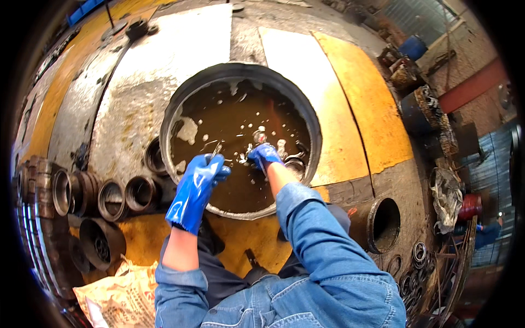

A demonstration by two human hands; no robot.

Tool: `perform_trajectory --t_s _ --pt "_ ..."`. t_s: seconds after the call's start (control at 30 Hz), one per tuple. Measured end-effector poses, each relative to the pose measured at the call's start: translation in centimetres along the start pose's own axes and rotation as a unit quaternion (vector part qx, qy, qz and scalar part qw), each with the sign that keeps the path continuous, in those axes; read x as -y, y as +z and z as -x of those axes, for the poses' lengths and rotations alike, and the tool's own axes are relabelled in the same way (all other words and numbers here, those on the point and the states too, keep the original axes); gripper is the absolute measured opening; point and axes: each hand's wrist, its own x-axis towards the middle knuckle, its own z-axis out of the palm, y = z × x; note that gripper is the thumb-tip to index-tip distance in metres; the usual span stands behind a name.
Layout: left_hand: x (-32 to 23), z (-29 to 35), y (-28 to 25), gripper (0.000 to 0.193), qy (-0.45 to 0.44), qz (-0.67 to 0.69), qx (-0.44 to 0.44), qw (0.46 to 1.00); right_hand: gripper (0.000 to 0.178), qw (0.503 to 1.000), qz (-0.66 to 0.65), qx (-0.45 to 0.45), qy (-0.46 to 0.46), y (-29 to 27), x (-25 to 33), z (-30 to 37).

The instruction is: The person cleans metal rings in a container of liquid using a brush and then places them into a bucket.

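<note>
A wide, round black tub (pixel 242 66) holds murky brown liquid (pixel 219 117) with patches of foam. My left hand (pixel 199 177), in a blue rubber glove, is closed over the tub's near left part. From its fingers sticks a thin shiny metal piece (pixel 217 148), its exact kind unclear. My right hand (pixel 264 155), also gloved in blue, is curled at the liquid's surface amid splashes and bubbles. Whatever it grips is hidden by the glove and the liquid. Just right of it, a round metal part (pixel 296 165) lies partly under the liquid.
Several rusty hollow cylinders (pixel 142 194) stand left of the tub. A larger open cylinder (pixel 384 225) lies at the right, with metal rings (pixel 419 252) beyond it. A printed paper sack (pixel 123 292) sits at lower left. Yellow and pale plates (pixel 363 104) cover the floor.
</note>
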Motion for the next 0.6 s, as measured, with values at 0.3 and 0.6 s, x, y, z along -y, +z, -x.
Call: perform_trajectory --t_s 0.3,0.6 --pt "3.0 -0.1 1.5 0.027 0.035 -0.005 0.033 0.999 0.032 0.924 -0.37 -0.055 -0.083 -10.3 4.2 11.4" --pt "6.5 -3.7 3.2 0.027 -0.043 0.086 0.081 0.992 0.032 0.788 -0.608 -0.098 -0.027 -8.8 -2.1 12.5"
